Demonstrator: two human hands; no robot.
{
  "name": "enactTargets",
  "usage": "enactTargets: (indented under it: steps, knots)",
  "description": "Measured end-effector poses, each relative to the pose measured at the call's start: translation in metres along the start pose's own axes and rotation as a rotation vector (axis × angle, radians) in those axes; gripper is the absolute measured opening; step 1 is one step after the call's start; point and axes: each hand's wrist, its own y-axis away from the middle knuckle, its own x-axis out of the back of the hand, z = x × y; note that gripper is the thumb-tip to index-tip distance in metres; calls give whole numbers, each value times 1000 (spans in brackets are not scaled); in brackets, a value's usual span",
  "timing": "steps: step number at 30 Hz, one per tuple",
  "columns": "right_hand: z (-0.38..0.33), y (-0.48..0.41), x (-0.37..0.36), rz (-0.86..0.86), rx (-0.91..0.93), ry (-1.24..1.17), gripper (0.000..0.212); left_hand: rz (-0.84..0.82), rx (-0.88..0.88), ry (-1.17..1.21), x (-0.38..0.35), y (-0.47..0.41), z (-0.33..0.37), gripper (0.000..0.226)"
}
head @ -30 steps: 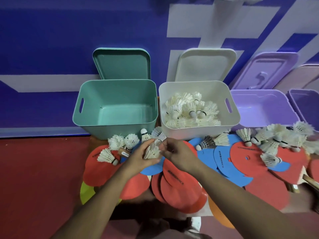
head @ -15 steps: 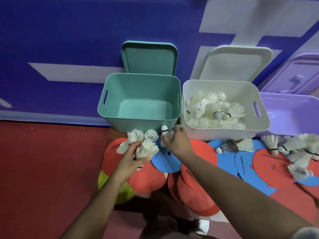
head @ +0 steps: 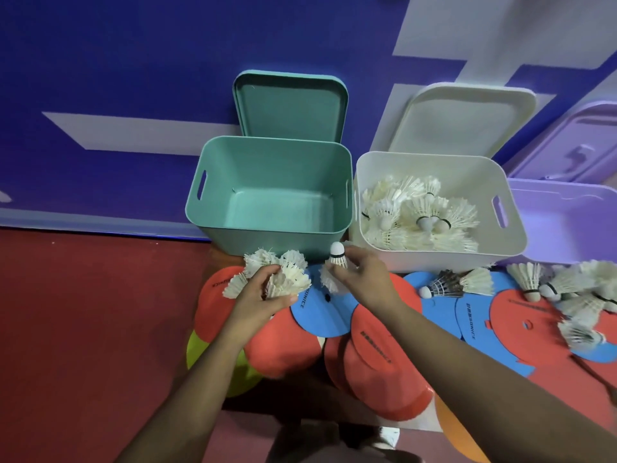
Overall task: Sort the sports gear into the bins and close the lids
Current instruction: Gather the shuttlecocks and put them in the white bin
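Against the blue-and-white wall point(head: 117, 61), on a red floor point(head: 83, 312), three bins stand in a row, lids off and propped behind them.
- Teal bin point(head: 197, 208): nothing visible inside. Teal lid point(head: 290, 105) leans on the wall.
- White bin point(head: 434, 260): touching the teal bin's side, holds a pile of binned shuttlecocks point(head: 417, 212). White lid point(head: 464, 125) behind it.
- Purple bin point(head: 567, 222): only partly in view; no contents seen.

Flat marker discs point(head: 283, 345) in red, blue, yellow and orange overlap on the floor in front of the bins. Loose shuttlecocks point(head: 531, 279) lie across the discs on the right.

Left hand point(head: 263, 295): fingers curled round a bunch of shuttlecocks point(head: 290, 275), feathers fanned outward, just in front of the teal bin.
Right hand point(head: 364, 275): pinches a single shuttlecock point(head: 337, 259), cork up, near the gap between the teal and white bins. More feathers show below it; whether they are a second shuttlecock in the grip, I cannot tell.

Handling, judged: shuttlecocks are very light, with brittle, easily crushed feathers. Best held at the cork or the banded base, loosely. A bunch may shed pieces, so release it low over the white bin. Discs and lids not yet dealt with.
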Motion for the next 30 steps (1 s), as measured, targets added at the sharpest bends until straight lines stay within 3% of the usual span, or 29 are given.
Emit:
enactTargets:
  steps: [3,7,10,13,18,22,30]
  knots:
    - [-16,22,35,-21,35,-167,9,-40,-32,-42,-8,-3,17,56]
    - [-26,37,85,-16,-39,-400,25,-145,-88,-63,-26,-12,45,64]
    - [-25,33,124,68,-171,-734,47,-221,-137,-88,-50,-17,75,61]
    - [-17,24,154,104,-308,-945,40,-294,-191,-106,-81,-23,108,62]
    - [-7,22,185,122,-364,-949,22,-309,-247,-134,-136,-34,150,63]
    - [2,15,215,123,-302,-798,11,-305,-273,-128,-177,-41,166,58]
    - [20,-12,280,72,-147,-981,16,-254,-177,70,-218,-56,188,55]
